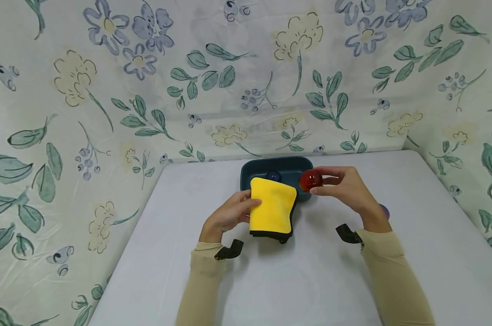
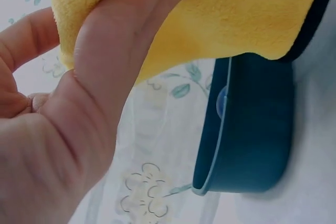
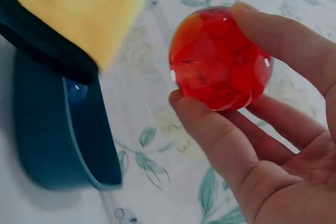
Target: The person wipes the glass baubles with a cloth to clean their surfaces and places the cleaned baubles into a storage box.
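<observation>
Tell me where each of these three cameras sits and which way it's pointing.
Head: looks forward and down at the table; both forearms and hands show.
Left wrist: close beside the left hand, facing the yellow cloth it grips; palm shows.
Right wrist: beside the right hand, facing the red ball it pinches.
Shared: all views show the dark blue tray.

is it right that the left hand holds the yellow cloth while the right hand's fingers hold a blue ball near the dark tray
Not quite: the ball in the right hand is red, not blue, as the right wrist view shows plainly. A blue ball does lie in the dark tray. The rest stands: the left hand holds the yellow cloth near that tray.
</observation>
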A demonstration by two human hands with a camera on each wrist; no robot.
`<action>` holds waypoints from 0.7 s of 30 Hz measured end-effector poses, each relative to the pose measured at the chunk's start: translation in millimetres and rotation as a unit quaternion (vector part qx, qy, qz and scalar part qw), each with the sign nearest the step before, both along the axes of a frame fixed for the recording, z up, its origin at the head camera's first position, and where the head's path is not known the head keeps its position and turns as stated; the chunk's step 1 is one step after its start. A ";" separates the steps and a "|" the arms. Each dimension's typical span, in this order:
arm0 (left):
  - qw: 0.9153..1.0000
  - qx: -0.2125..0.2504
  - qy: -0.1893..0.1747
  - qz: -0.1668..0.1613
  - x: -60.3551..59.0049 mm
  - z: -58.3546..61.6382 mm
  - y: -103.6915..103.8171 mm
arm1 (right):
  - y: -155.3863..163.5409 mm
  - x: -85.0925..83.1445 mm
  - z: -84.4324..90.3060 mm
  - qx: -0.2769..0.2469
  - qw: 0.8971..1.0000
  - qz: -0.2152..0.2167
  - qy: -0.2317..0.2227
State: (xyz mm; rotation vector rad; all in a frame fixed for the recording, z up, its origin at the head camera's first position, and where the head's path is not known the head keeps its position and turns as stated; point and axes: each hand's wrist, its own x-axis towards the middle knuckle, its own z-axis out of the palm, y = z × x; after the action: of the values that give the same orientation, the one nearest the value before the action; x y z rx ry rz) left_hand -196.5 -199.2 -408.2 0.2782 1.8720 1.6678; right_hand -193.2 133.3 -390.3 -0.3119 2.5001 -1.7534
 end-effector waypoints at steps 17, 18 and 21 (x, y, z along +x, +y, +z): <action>0.998 0.047 -0.001 0.042 5.1 6.2 2.8 | -40.0 -0.2 -16.8 -0.036 0.998 0.037 0.031; 0.998 0.049 -0.001 0.043 5.2 6.6 3.2 | -41.4 0.0 -17.5 -0.039 0.998 0.037 0.030; 0.997 0.053 -0.001 0.047 6.0 7.5 4.6 | -45.9 0.5 -19.6 -0.047 0.998 0.042 0.026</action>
State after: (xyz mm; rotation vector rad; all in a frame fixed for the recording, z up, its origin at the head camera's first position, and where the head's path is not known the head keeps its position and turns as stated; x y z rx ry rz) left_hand -190.5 -194.6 -400.7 0.2331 1.8240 1.8330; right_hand -192.7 87.5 -409.9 -0.4674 2.4061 -1.8564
